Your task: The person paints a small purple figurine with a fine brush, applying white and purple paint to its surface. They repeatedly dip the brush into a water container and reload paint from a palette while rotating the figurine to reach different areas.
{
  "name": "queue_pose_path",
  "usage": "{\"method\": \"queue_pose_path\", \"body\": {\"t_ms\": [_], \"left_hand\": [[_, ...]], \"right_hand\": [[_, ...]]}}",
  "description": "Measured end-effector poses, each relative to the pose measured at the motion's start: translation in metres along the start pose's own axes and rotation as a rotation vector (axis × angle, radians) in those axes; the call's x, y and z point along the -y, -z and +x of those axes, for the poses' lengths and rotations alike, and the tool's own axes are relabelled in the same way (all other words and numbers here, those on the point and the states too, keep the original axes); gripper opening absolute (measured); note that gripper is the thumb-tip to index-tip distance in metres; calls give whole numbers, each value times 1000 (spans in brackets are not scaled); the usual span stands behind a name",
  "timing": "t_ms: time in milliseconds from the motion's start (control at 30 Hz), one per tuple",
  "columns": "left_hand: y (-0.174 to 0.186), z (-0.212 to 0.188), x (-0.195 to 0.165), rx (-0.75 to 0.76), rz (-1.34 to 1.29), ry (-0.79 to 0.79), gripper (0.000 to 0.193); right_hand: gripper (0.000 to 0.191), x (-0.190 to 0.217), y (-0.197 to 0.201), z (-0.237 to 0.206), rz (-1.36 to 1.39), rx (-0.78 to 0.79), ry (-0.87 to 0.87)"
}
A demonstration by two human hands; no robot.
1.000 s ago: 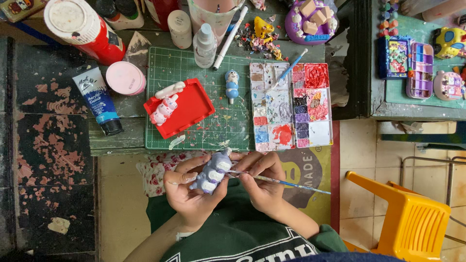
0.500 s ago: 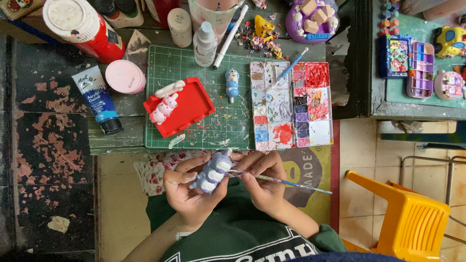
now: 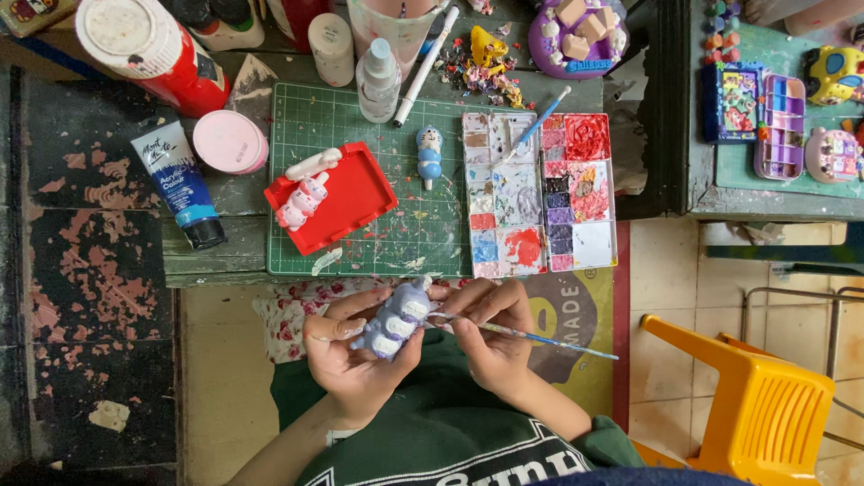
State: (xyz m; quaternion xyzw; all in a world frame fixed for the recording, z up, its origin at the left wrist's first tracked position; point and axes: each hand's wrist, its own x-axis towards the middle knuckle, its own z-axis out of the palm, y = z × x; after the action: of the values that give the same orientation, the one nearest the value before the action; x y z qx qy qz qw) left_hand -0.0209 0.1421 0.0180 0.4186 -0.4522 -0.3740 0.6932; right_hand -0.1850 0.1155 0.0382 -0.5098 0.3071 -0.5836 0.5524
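Purple-painted clay toy getting its colour, held close over the lap.

The left hand (image 3: 355,355) curls around the little toy (image 3: 394,321), gripping it and tipping it so one side faces the brush (image 3: 526,336). The right hand (image 3: 490,337) pinches the thin brush like a pencil, its tip touching the toy, so the paint goes on neatly. Just above the right hand lies the paint tray (image 3: 538,193) with many little squares of colour, near enough to dip into. Above the left hand sits a red tray (image 3: 346,193) holding pink and white toys (image 3: 304,193), kept apart, maybe to dry. Further left of that lies a blue and white paint tube (image 3: 175,180) with a black cap, beside a round pink lid (image 3: 229,141) and a red can (image 3: 148,49) with a white top.
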Motion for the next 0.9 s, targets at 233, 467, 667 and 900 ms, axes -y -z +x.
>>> {"method": "queue_pose_path", "body": {"t_ms": [233,467,667,900], "left_hand": [[2,-2,3,26,0,13,66],[11,10,3,138,-250,159,56],[29,30,-2,303,-340,345,63],[29,43,-9,418,-419,399,74]], "right_hand": [[21,3,-2,1,74,-58,-41],[14,1,2,10,32,-245,91],[12,2,8,11,41,-276,52],[12,-1,13,5,-31,-112,10]]}}
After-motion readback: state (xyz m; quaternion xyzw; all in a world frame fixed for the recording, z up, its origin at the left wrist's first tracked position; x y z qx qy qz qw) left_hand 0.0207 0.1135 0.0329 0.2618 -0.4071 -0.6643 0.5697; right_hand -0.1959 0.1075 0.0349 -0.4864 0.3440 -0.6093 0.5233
